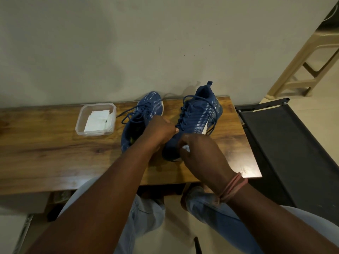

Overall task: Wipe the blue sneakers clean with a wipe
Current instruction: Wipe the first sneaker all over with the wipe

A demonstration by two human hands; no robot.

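Two blue knit lace-up sneakers were set on a wooden tabletop (55,143). The right sneaker (198,118) was steadied by the left hand (161,132), grip curled on its side, while a white wipe (186,148) was pinched against its toe by the right hand (200,154). The left sneaker (141,116) lay at nine o'clock of it, and beyond that a clear plastic tub (80,123) of folded wipes.

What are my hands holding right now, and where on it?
The right hand pinches a white wipe against the right sneaker's toe. The left hand grips that sneaker's side by the laces.
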